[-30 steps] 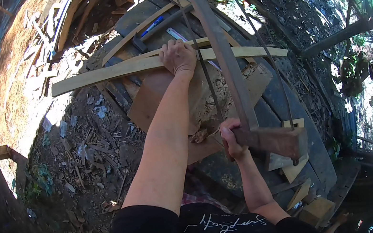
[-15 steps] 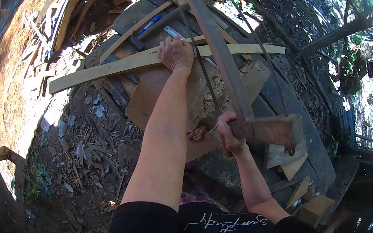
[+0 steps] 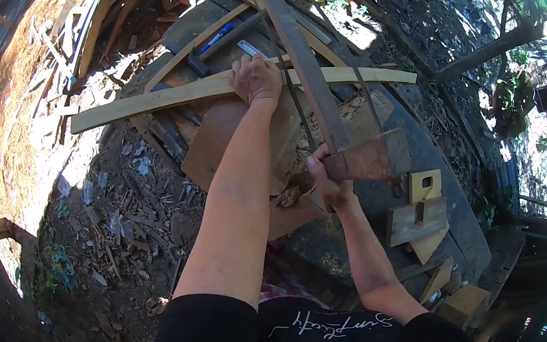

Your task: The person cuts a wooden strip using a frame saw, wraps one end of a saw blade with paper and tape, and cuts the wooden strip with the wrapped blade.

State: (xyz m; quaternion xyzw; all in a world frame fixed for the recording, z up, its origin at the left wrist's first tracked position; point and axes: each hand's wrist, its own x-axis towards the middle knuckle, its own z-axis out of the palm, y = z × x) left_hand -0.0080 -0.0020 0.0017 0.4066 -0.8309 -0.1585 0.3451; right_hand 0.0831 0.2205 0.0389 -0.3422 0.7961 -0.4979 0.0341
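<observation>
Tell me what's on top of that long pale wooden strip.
The left hand lies on the long pale wooden strip; right of the hand, the frame saw crosses over it. The strip's surface directly beneath both is covered and cannot be seen.

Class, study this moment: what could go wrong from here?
The saw blade runs close beside the left grip, so a slip might cut it. Only that grip seems to steady the pale wood strip, which could shift. The right grip holds the large saw at one end, so it may wobble.
</observation>
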